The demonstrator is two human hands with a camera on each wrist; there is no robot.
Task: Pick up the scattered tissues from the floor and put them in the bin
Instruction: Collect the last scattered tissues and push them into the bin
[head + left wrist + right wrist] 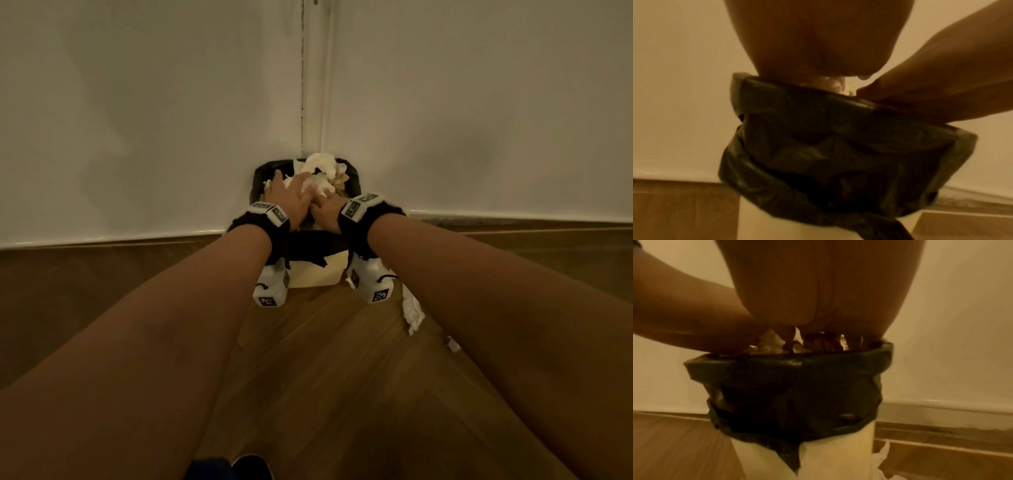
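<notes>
While both arms reach forward over the wooden floor (329,359), the bin (318,274) stands right in the corner where the two white walls (137,120) meet, a pale body with a black liner (793,386) folded down over its rim. It is heaped full: a mound of crumpled white tissues (320,168) rises above the rim, with some browner scraps at the back on the right. The left hand (294,198) lies flat on top of that mound, its fingers (310,190) straight and a little spread, pressing on the paper rather than gripping it. The right hand (327,212) sits just beside it, touching it at the near edge of the bin's mouth, knuckles up and its fingers turned down into the heap; they are hidden among the tissues, so I cannot tell whether they are closed on anything. One long, twisted tissue on the floor (412,311) lies against the right side of the bin's foot, and a small white scrap (452,344) lies near it, closer to the person. Each wrist carries a black band with white marker blocks (270,291)
</notes>
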